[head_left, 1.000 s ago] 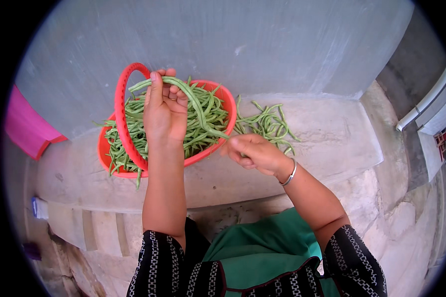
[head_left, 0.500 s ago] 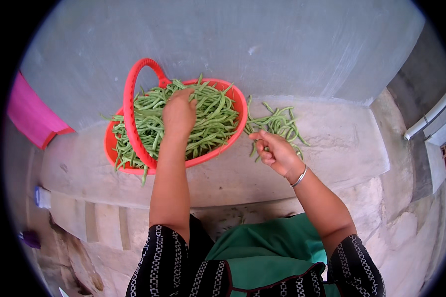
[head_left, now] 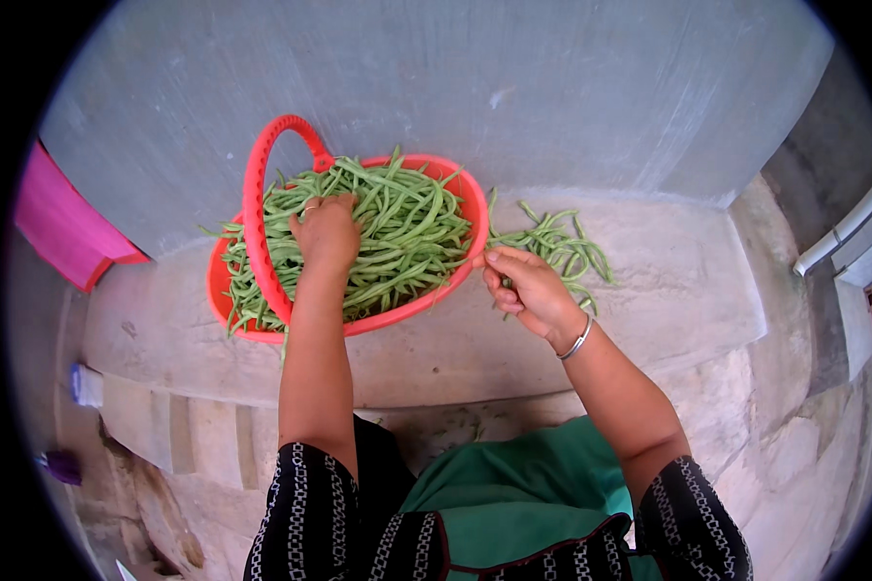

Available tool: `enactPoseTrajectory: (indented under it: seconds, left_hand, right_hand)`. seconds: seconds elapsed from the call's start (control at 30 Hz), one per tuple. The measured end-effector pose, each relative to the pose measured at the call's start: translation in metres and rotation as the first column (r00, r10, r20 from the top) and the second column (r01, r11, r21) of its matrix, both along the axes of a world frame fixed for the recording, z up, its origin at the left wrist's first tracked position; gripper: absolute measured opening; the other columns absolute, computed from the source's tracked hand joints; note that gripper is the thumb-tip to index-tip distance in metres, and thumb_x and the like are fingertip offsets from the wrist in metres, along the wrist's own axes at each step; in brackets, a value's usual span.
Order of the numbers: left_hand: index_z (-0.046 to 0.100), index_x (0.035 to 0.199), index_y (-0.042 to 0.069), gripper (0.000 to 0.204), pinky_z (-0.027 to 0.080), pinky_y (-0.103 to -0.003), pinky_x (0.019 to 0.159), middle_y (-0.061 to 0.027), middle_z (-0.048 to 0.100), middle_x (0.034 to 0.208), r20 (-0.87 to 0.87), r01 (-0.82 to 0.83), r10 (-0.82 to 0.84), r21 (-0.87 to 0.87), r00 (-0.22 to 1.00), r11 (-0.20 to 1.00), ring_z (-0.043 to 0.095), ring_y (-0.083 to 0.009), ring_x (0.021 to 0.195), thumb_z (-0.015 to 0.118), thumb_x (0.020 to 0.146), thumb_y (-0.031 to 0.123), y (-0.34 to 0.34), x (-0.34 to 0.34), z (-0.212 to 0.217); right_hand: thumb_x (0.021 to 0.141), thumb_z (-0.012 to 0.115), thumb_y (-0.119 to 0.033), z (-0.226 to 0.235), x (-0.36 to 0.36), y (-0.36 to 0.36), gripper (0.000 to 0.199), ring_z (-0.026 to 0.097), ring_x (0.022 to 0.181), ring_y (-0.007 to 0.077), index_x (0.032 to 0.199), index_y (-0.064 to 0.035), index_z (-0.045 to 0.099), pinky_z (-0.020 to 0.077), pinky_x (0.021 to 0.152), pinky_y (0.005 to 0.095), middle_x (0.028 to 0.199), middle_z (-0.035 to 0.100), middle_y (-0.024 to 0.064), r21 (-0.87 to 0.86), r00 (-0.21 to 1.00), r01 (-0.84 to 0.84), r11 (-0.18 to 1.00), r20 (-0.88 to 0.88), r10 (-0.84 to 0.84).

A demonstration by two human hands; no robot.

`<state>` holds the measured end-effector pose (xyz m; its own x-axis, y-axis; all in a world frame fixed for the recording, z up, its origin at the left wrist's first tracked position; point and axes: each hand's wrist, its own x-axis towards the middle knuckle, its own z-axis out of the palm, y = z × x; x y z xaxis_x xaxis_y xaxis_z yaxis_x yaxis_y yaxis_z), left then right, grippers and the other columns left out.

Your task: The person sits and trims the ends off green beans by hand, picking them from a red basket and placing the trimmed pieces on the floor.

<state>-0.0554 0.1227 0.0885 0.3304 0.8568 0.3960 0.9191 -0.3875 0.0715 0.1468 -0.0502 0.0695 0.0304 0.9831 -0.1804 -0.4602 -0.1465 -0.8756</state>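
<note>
A red plastic basket (head_left: 474, 205) with a tall arched handle is heaped with long green beans (head_left: 407, 223). My left hand (head_left: 327, 232), a ring on one finger, reaches down onto the heap just right of the handle. Its fingers are apart and bent over the beans, tips partly hidden. Beside the basket's right rim is my right hand (head_left: 528, 289), with a silver bangle at the wrist. Its thumb and index finger are pinched and the others curled in; anything between the fingertips is too small to make out. Behind it lies a small pile of green beans (head_left: 586, 254).
The basket stands on a pale concrete ledge (head_left: 669, 290) against a grey wall (head_left: 552, 87). Pink cloth (head_left: 68, 218) hangs at the far left. A white pipe (head_left: 848, 228) is at the right. Green cloth (head_left: 523, 474) covers my lap.
My left hand has moved left and slightly down across the heap, its fingers spreading. My right hand has shifted a little left, bringing its pinched fingertips up to the basket rim.
</note>
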Motion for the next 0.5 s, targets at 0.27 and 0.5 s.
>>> enactPoseTrajectory:
  seconds: [0.27,0.5]
  left_hand:
    - [0.064,0.096,0.008,0.016,0.042,-0.045,0.086,-0.0113,0.063,0.097,0.312,0.167,-0.215,0.173,0.925,0.971,0.058,-0.0286,0.095,0.056,0.081,0.01,-0.009,0.001,0.034]
    - [0.06,0.102,-0.001,0.017,0.044,-0.025,0.072,-0.0071,0.061,0.088,0.596,0.49,-0.477,0.155,0.646,0.858,0.055,-0.0139,0.079,0.052,0.088,0.005,-0.065,0.007,0.084]
  right_hand:
    - [0.093,0.045,-0.018,0.006,0.011,-0.009,0.02,0.032,0.05,0.0045,0.096,-0.0018,0.057,0.0247,0.042,0.0183,0.067,0.047,-0.0015,0.018,1.0,0.025,1.0,-0.004,-0.025]
    - [0.094,0.046,-0.023,0.027,0.028,-0.012,0.027,0.033,0.051,0.0048,0.103,-0.0015,0.058,0.026,0.044,0.0189,0.07,0.048,-0.0015,0.211,0.962,0.219,0.953,0.117,-0.247]
